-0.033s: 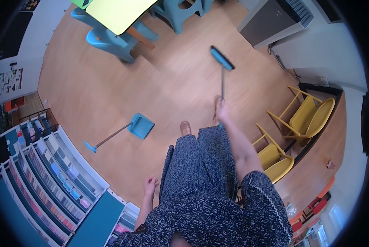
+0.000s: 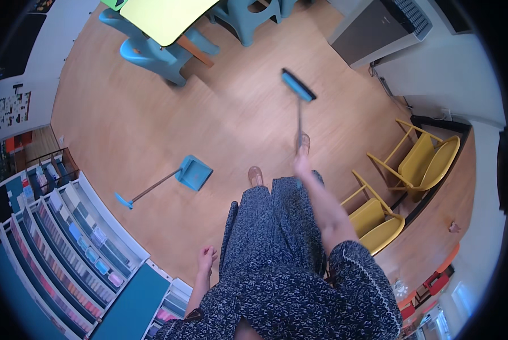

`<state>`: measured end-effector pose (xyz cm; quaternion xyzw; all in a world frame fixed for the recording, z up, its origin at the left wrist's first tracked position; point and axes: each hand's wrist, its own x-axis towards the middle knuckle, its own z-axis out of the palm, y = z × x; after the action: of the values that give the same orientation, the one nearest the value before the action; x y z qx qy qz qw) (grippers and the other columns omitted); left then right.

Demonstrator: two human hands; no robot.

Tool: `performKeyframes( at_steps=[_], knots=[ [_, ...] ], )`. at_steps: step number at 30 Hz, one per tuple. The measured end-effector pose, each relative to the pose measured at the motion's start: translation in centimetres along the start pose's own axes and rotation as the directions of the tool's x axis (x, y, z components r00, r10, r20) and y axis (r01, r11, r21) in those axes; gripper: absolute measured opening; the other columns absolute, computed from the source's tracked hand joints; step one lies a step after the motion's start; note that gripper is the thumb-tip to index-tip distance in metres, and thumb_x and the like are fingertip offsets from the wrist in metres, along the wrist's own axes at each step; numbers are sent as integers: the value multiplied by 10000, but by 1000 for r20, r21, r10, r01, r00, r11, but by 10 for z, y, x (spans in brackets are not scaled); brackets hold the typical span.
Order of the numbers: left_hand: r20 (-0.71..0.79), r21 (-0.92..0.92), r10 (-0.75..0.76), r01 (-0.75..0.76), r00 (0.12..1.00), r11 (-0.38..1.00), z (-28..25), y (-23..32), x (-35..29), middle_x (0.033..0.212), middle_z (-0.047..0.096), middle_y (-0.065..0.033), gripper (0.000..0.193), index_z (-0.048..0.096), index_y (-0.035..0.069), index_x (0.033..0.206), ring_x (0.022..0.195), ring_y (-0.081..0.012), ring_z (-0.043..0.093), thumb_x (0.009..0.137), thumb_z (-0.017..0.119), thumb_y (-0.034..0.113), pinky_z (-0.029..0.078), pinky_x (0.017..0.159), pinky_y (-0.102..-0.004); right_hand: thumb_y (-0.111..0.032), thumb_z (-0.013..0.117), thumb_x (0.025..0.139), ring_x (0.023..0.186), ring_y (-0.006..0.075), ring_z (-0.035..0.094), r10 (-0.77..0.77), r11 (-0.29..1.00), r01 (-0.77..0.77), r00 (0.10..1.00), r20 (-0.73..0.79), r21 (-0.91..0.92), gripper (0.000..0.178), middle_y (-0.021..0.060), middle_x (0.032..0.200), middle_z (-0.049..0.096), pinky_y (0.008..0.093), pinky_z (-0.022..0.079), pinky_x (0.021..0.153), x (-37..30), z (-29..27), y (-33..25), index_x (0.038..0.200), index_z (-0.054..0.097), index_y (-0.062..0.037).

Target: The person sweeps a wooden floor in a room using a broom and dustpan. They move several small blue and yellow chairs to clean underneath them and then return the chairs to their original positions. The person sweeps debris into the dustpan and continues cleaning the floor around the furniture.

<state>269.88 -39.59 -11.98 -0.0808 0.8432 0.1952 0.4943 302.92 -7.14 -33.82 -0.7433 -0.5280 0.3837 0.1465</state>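
My right hand is wrapped round the thin handle of a broom, whose blue head with dark bristles lies slanted on the wooden floor ahead of my right shoe. Part of the handle is hidden behind the hand. My left hand hangs low beside my skirt, fingers curled in, with nothing seen in it. On the floor to the left, apart from both hands, rests a blue dustpan with its long brownish handle pointing to the lower left.
Blue plastic chairs surround a yellow-green table at the far left. Yellow chairs stand by a wooden table on the right. A shelf unit with rows of small items is at lower left; a grey cabinet stands far right.
The broom head has swept left and a little nearer to me. My right hand has shifted slightly left and down with the handle. The dustpan and my left hand stay about where they were.
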Motion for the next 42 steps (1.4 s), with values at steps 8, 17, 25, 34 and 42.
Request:
performKeyframes(
  at_steps=[8, 17, 25, 34, 42],
  knots=[
    [79, 149, -148, 135, 986, 980, -58, -48, 50, 933, 609, -82, 164, 584, 20, 989, 806, -155, 615, 892, 586, 152, 540, 656, -259, -159, 521, 867, 886, 421, 616, 250, 968, -216, 794, 554, -126, 536, 282, 998, 614, 444, 484, 828, -206, -3, -89, 1377, 385, -67],
    [128, -61, -47, 55, 991, 997, -65, -32, 66, 943, 635, -76, 197, 606, 24, 1003, 873, -172, 633, 894, 601, 189, 560, 722, -286, -143, 467, 880, 857, 429, 612, 63, 988, -20, 958, 279, -156, 532, 287, 896, 618, 481, 488, 766, -75, 39, -123, 1390, 327, -87],
    [157, 11, -86, 86, 984, 996, -62, -30, 68, 937, 634, -64, 174, 610, 47, 994, 845, -145, 629, 896, 599, 191, 554, 689, -260, -160, 497, 868, 899, 442, 597, 107, 977, 2, 862, 495, -215, 589, 295, 928, 611, 497, 479, 785, -169, 96, -110, 1411, 270, -125],
    [258, 134, 2, -38, 966, 990, -47, 28, 97, 966, 640, -87, 208, 587, 28, 1032, 878, -175, 635, 915, 577, 201, 549, 744, -311, -114, 564, 877, 865, 203, 639, 164, 924, -286, 894, 416, 252, 495, 155, 1010, 661, 298, 503, 751, -254, -15, -98, 1358, 447, -130],
    [246, 237, -33, -27, 969, 971, -48, 41, 82, 961, 642, -88, 216, 576, 50, 1020, 888, -180, 640, 912, 591, 236, 550, 745, -307, -162, 513, 921, 404, 115, 466, 509, 803, -435, 856, -90, 407, 511, 24, 577, 506, 281, 393, 351, -124, -48, 57, 1406, 360, -123]
  ],
)
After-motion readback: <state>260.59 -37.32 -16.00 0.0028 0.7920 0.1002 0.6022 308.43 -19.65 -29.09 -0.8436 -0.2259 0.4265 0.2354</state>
